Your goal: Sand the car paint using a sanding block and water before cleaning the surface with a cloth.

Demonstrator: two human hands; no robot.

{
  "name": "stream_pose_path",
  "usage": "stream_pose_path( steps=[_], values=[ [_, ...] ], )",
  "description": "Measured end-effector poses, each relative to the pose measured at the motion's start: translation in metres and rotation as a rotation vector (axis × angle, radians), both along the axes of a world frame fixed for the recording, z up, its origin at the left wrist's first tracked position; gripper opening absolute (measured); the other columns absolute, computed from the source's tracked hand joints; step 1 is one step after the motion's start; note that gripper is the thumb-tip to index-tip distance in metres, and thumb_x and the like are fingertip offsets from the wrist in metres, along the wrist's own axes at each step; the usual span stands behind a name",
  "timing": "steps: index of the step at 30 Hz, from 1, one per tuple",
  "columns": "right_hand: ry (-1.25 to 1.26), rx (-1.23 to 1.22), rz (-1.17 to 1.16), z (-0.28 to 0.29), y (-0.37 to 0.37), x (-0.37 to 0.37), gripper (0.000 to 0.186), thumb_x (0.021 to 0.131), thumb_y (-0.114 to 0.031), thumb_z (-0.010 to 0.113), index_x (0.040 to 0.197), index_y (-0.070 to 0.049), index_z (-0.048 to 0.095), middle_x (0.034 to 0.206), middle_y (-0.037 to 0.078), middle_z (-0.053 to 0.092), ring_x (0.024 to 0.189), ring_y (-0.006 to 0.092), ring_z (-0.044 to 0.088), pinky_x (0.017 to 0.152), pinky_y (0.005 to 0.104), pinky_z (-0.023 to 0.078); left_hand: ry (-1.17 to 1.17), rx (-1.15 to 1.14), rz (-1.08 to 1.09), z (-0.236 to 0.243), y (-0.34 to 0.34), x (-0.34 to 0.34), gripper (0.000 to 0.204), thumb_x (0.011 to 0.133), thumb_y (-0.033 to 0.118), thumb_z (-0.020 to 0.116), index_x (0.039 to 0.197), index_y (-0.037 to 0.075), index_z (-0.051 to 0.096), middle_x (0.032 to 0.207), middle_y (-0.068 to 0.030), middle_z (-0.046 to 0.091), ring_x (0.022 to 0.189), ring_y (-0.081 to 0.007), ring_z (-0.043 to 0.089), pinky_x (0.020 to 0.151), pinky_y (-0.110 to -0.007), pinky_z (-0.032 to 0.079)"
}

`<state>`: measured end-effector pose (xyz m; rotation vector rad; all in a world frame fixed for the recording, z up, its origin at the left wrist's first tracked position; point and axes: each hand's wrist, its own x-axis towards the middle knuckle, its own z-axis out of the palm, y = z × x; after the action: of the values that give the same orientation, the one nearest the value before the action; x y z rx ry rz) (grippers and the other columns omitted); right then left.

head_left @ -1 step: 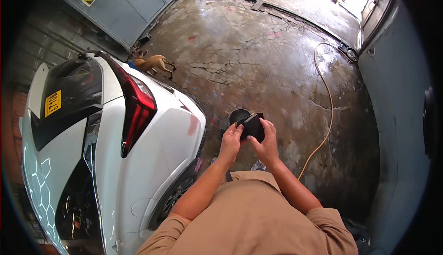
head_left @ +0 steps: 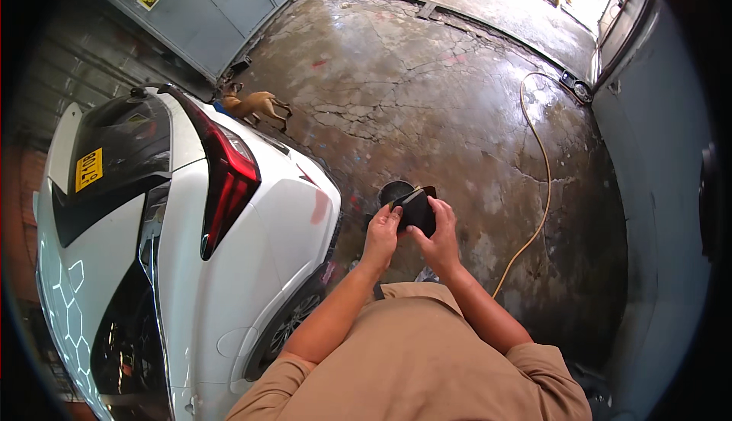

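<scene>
Both hands, left hand (head_left: 381,230) and right hand (head_left: 440,234), are clamped around a small black pad (head_left: 416,209), held just beside the white car (head_left: 191,253)'s rear corner. It looks light, soft and squashy; gripping its edges seems best.

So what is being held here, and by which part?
A small black pad-like object, held between both hands: the left hand grips its left edge, the right hand its right side and underside.
</scene>
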<state>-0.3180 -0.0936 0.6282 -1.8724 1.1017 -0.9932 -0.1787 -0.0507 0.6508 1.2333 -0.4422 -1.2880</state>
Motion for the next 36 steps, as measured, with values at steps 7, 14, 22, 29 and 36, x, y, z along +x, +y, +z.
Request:
stream_pose_path(
  steps=[7,14,22,29,36],
  values=[
    [-0.078,0.007,0.011,-0.010,0.002,0.007,0.074,0.078,-0.020,0.078,0.140,-0.001,0.044,0.136,0.021,0.048,0.129,0.0387,0.044,0.110,0.0456,0.036,0.014,-0.023,0.026,-0.008,0.007,-0.003,0.025,0.106,0.023,0.049,0.118,0.007,0.064,0.104,-0.0002,0.068,0.090,-0.0076,0.063,0.080,-0.026,0.055],
    [-0.045,0.025,0.044,-0.024,0.009,0.011,0.074,0.079,-0.022,0.078,0.142,-0.004,0.044,0.135,0.018,0.048,0.128,0.0386,0.045,0.107,0.0455,0.039,-0.123,-0.037,0.008,-0.019,0.019,-0.001,0.024,0.104,0.022,0.055,0.119,0.006,0.064,0.102,0.0003,0.067,0.086,-0.0067,0.062,0.078,-0.024,0.053],
    [-0.747,0.984,0.079,-0.064,-0.012,0.018,0.051,0.090,-0.013,0.070,0.136,-0.001,0.049,0.123,0.006,0.059,0.111,0.0154,0.057,0.096,0.0322,0.048,-0.123,0.123,-0.027,-0.038,0.022,0.023,0.021,0.101,0.019,0.059,0.116,0.005,0.064,0.099,0.0010,0.066,0.084,-0.0064,0.061,0.073,-0.025,0.052],
    [-0.424,0.518,-0.027,-0.102,0.048,0.083,0.042,0.082,-0.004,0.070,0.120,0.000,0.055,0.121,0.019,0.055,0.116,0.0332,0.058,0.100,0.0375,0.047,-0.653,0.376,-0.200,-0.090,0.031,0.085,0.027,0.101,0.015,0.057,0.124,0.001,0.054,0.096,-0.0032,0.065,0.085,-0.0083,0.062,0.073,-0.027,0.054],
    [-0.136,0.536,-0.216,-0.139,0.084,0.170,0.043,0.079,-0.017,0.075,0.117,-0.007,0.057,0.137,0.017,0.048,0.128,0.0399,0.044,0.105,0.0500,0.038,-1.309,0.619,-0.636,-0.111,0.018,0.142,0.049,0.096,0.027,0.058,0.136,0.000,0.049,0.098,-0.0268,0.070,0.089,-0.0409,0.069,0.077,-0.046,0.053]
  ],
)
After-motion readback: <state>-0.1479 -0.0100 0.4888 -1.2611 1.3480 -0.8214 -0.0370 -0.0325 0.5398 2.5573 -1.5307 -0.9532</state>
